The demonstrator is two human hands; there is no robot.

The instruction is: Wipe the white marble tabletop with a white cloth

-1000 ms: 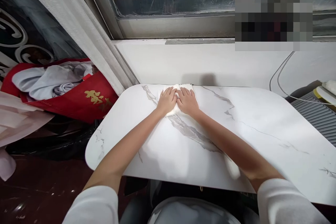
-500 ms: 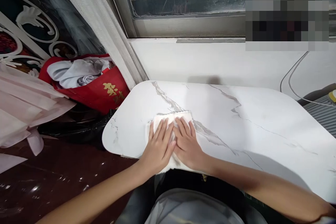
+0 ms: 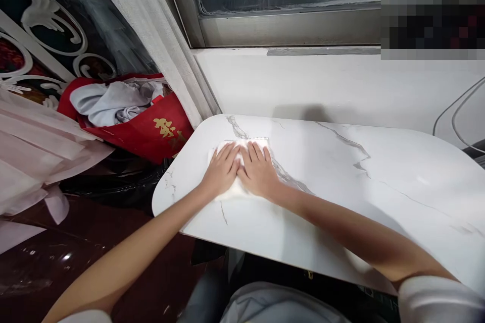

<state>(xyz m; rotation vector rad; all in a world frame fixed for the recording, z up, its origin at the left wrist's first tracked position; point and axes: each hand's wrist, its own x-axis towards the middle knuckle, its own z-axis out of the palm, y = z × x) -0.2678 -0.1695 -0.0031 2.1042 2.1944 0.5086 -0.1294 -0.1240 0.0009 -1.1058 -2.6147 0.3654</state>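
Observation:
A white cloth (image 3: 235,193) lies flat on the white marble-patterned tabletop (image 3: 326,161), toward its left end. On the cloth's left half rests my left hand (image 3: 221,170), palm down with fingers stretched forward. Beside it my right hand (image 3: 258,169) presses flat on the right half, its fingers also spread. The two thumbs meet or nearly meet in the middle. Both hands cover much of the cloth, and its far edge shows just beyond the fingertips. Grey veins of the tabletop run out from behind the cloth.
Left of the table stands a red bag (image 3: 151,126) holding light grey fabric (image 3: 113,101), with a black plastic bag (image 3: 113,181) below. A pale curtain (image 3: 159,35) hangs at the corner. Behind the tabletop are a white wall (image 3: 242,81) and a window. A cable (image 3: 452,111) hangs at right.
Both hands and the cloth have slid away from the table's near edge, farther across the tabletop and slightly left. The camera view has shifted a little.

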